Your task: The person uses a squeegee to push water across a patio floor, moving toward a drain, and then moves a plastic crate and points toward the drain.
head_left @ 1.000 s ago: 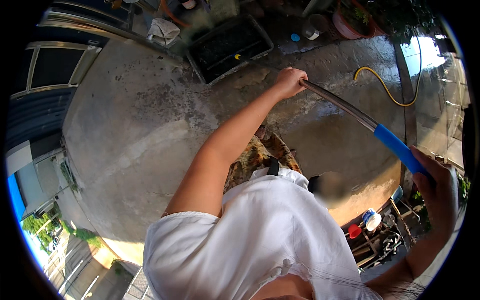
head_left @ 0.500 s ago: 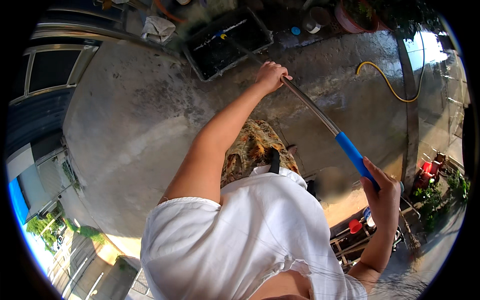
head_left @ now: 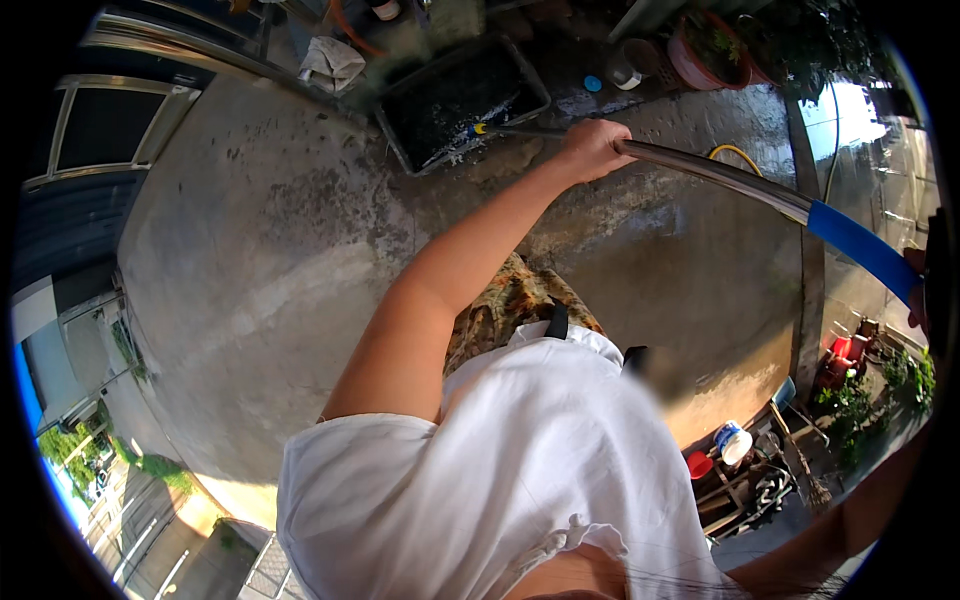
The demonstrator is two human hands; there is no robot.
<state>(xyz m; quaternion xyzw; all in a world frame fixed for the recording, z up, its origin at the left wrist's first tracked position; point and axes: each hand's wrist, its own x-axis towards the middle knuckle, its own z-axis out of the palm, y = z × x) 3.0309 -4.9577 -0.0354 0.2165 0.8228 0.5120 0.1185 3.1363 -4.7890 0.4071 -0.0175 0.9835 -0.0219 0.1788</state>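
Observation:
A long metal pole (head_left: 715,174) with a blue grip (head_left: 862,244) stretches across in front of me. My left hand (head_left: 597,150) is wrapped around its metal shaft. At the far right rim of the picture, partly in shadow and cut off, my right hand (head_left: 915,290) grasps the end of the blue grip. The pole's far end has a yellow and blue fitting (head_left: 480,129) and reaches into a dark rectangular tub (head_left: 396,148) of splashing water. Whatever is attached beyond the fitting is hard to make out in the water.
A crumpled grey cloth (head_left: 333,64) lies left of the tub. To its right are a blue disc (head_left: 592,83), a metal container (head_left: 630,66) and a potted plant (head_left: 708,55). A yellow hose (head_left: 737,153) lies on the wet concrete floor (head_left: 270,250). A broom (head_left: 815,490) is at the lower right.
The pole has swung to a flatter angle, its blue grip moving right and farther away with my right hand. My left hand has shifted right. Water now splashes around the fitting.

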